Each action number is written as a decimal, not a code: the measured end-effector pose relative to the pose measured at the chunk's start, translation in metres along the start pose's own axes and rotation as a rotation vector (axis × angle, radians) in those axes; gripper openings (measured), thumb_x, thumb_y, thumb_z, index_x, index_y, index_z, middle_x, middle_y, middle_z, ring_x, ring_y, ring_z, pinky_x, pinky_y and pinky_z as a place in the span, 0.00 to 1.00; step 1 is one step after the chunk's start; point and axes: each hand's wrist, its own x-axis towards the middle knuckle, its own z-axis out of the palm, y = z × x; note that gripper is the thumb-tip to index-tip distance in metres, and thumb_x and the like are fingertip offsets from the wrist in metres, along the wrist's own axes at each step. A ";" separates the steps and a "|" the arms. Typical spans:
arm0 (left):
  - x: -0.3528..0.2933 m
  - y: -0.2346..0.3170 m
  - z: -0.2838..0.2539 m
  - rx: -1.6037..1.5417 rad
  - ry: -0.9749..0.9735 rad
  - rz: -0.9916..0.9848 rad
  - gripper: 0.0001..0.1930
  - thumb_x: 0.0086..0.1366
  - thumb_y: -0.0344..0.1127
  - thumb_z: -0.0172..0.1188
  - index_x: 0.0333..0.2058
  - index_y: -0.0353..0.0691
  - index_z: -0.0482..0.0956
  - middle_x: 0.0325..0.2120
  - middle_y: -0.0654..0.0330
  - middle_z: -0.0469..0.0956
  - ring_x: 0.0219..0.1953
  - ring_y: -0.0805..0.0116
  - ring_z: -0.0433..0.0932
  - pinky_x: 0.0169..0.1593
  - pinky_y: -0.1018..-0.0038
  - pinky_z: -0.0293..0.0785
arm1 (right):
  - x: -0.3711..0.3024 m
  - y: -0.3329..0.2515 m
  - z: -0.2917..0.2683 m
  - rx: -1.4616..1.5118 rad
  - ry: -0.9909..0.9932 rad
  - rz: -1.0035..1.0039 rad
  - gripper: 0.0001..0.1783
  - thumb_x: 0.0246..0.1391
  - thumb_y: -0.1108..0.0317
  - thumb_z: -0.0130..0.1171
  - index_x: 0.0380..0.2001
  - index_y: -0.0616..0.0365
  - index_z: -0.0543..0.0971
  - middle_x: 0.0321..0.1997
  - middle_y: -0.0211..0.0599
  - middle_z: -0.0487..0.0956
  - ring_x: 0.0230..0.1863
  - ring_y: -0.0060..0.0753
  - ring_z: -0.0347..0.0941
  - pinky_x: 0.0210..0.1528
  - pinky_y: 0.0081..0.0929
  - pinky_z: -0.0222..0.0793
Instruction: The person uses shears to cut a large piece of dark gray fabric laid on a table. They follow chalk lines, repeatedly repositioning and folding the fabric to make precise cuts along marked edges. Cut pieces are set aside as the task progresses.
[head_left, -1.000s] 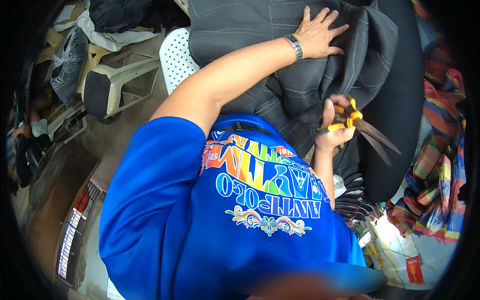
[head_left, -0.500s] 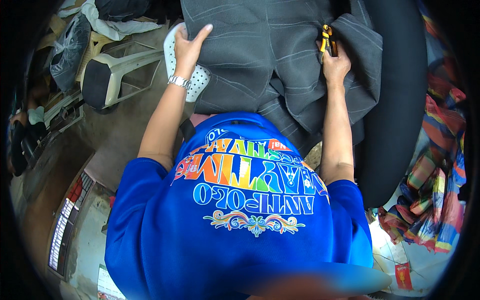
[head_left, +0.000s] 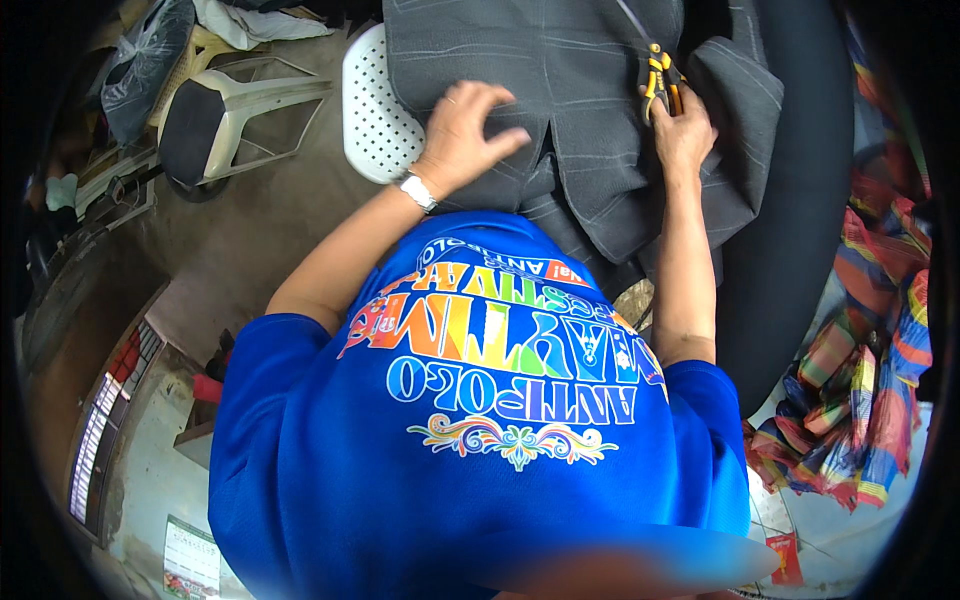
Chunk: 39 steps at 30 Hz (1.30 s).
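Observation:
Dark grey fabric [head_left: 600, 110] marked with thin pale lines lies spread in front of me, with seams and a loose flap at the right. My left hand [head_left: 468, 138], a silvery watch on its wrist, is over the fabric's left part, thumb and fingers apart with nothing between them. In my right hand [head_left: 684, 135] is a pair of yellow-and-black pliers [head_left: 655, 72], held over the right part of the fabric. A thin pale strip [head_left: 632, 18] runs up from the pliers' end; what it is I cannot make out.
A white perforated plastic seat [head_left: 378, 110] shows beside the fabric's left edge. Further left stands a cream frame with a black pad [head_left: 195, 130], near a dark plastic bag [head_left: 145, 70]. A large black curved form [head_left: 800, 200] borders the right, with colourful plaid material [head_left: 850, 400] beyond.
My left hand has left the fabric's left edge and moved right and toward me. My right hand, still holding the pliers, has shifted slightly right. More of the white seat shows.

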 end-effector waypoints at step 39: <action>-0.020 0.029 0.004 -0.533 -0.170 -0.296 0.09 0.58 0.31 0.66 0.37 0.37 0.81 0.24 0.65 0.75 0.22 0.80 0.72 0.29 0.82 0.72 | -0.123 -0.051 -0.039 1.067 -1.340 0.589 0.33 0.52 0.33 0.55 0.29 0.57 0.78 0.25 0.32 0.78 0.25 0.22 0.73 0.27 0.17 0.62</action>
